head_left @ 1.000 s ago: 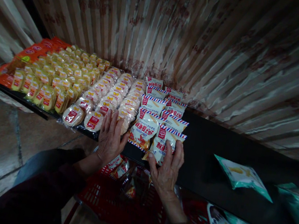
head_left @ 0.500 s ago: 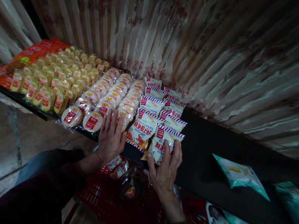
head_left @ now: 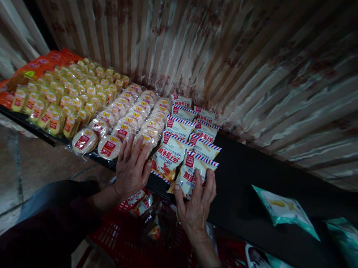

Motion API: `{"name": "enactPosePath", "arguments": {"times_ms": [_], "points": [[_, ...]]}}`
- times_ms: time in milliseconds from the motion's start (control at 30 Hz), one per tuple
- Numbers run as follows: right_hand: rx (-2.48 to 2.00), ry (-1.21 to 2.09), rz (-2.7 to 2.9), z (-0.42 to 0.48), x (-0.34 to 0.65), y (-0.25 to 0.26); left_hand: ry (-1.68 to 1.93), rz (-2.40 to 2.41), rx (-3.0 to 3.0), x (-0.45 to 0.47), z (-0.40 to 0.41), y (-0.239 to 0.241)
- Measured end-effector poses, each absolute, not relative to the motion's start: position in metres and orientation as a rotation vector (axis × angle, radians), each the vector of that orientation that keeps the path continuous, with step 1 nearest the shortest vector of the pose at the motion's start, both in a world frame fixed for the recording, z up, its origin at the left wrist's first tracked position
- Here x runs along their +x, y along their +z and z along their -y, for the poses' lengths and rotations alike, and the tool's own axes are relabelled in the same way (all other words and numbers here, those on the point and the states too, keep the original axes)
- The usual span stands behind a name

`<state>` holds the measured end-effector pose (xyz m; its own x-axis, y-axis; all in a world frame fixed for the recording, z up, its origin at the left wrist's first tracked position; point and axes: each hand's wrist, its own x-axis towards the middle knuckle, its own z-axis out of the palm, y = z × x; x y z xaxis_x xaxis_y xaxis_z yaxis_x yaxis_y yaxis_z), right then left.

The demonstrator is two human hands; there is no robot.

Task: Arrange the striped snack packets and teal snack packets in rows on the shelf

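On a dark shelf [head_left: 253, 182] lie rows of snack packets. My left hand [head_left: 131, 169] rests flat, fingers stretched out, on the front of the round rice-cracker packs [head_left: 109, 146], its side against a white packet with red print [head_left: 167, 159]. My right hand [head_left: 196, 200] lies with fingers spread over the front white snack packet [head_left: 193, 170], thumb at its left edge, touching it without a closed grip. More white packets [head_left: 180, 125] with striped tops are lined up behind.
Yellow snack packs [head_left: 57, 105] and orange packets [head_left: 37, 64] fill the shelf's left end. Teal bags [head_left: 284, 207] lie at the right. A red basket [head_left: 147, 247] with a few packets sits below the shelf edge. A striped curtain [head_left: 213, 44] hangs behind.
Both hands and the front white packets have shifted slightly left and down in view; the right-hand fingers slid a little further onto the front packet.
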<state>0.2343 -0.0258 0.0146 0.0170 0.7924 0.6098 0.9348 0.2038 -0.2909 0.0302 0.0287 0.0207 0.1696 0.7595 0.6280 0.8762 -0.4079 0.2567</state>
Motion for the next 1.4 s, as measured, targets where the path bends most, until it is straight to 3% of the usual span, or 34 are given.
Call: {"name": "enactPosePath", "arguments": {"times_ms": [900, 1167, 1400], "points": [[-1.588, -0.283, 1.813, 0.026, 0.236, 0.011, -1.049, 1.52, -2.331, 0.019, -0.019, 0.024], [-1.596, -0.288, 1.819, 0.026, 0.236, 0.013, -1.119, 1.358, -2.606, 0.044, 0.011, 0.03], [-1.603, -0.282, 1.807, 0.027, 0.237, 0.015, -1.165, 1.525, -2.685, 0.067, 0.009, 0.028]]}}
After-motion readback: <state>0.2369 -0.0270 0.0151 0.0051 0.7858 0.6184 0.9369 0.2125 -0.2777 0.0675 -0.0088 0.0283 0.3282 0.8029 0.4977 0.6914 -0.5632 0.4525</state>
